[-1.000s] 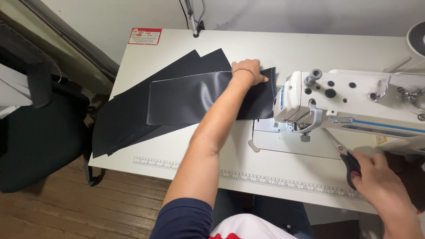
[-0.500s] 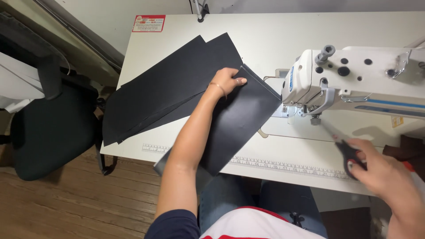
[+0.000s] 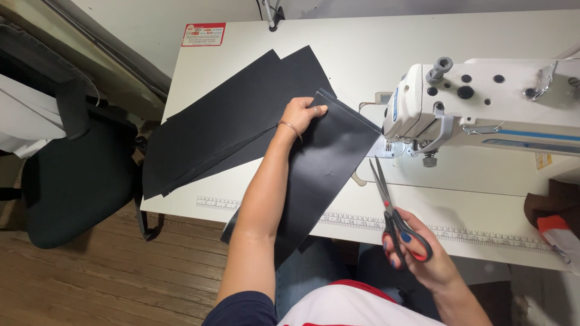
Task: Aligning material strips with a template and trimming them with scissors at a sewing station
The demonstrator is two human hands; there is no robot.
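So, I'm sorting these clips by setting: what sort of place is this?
Likely a sewing workshop: a white industrial sewing machine set on a white table with a ruler printed along its edge, black sheets stacked there, and scissors.

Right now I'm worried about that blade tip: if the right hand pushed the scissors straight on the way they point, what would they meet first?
The right hand holds the scissors pointing up and slightly left. Straight on, the tips would probably first meet the black sheet's edge beside the sewing machine head, though depth is unclear.

White sewing machine (image 3: 483, 102); dark chair (image 3: 78, 181); wooden floor (image 3: 109, 284).
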